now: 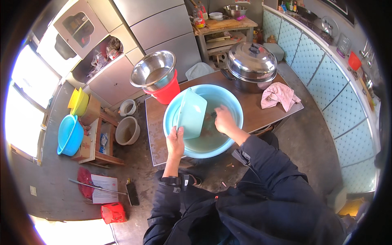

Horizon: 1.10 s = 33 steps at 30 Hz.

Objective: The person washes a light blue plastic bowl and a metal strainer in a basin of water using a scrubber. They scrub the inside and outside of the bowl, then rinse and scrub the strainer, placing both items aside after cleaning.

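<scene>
A large light-blue plastic basin (234, 139) of cloudy water stands on the brown table (159, 137). My left hand (175, 143) grips the rim of a smaller pale turquoise basin (193, 114), which is tilted on its side inside the large one. At the right part of the water, my right hand (224, 120) is bent over something small and dark at its fingertips; what it is cannot be made out, and part of the fingers is hidden.
Behind the basin stand a steel bowl (153, 70) on a red bucket (167, 92) and a lidded steel pot (252, 65). A pink cloth (279, 96) lies at the table's right. Tubs (127, 130), a low wooden rack (97, 137) and a brush (132, 193) are on the left.
</scene>
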Each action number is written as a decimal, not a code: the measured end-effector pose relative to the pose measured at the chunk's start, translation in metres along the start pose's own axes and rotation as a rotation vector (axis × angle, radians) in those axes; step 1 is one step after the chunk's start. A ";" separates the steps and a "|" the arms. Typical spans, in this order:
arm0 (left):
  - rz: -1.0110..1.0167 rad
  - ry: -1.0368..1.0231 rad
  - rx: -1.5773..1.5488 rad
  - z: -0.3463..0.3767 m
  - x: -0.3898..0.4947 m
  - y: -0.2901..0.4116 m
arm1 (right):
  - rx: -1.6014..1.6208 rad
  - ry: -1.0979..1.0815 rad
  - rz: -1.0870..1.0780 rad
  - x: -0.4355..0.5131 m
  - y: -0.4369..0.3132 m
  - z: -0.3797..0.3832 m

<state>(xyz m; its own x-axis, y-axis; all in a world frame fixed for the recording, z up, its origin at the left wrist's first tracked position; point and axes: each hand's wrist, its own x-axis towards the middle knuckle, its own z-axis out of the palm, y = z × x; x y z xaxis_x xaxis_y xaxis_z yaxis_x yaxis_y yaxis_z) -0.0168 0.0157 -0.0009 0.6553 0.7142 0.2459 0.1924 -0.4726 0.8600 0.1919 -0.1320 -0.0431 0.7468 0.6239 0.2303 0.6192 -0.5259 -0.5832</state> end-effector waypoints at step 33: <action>-0.011 -0.027 0.093 0.014 0.002 -0.002 | 0.334 -0.004 0.070 0.039 -0.038 -0.031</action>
<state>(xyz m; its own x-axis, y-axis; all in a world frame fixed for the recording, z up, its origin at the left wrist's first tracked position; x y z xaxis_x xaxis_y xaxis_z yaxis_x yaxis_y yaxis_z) -0.0058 0.0110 -0.0084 0.6718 0.7062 0.2235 0.2662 -0.5117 0.8169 0.2049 -0.1058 0.0121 0.7833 0.5957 0.1779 0.4521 -0.3495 -0.8206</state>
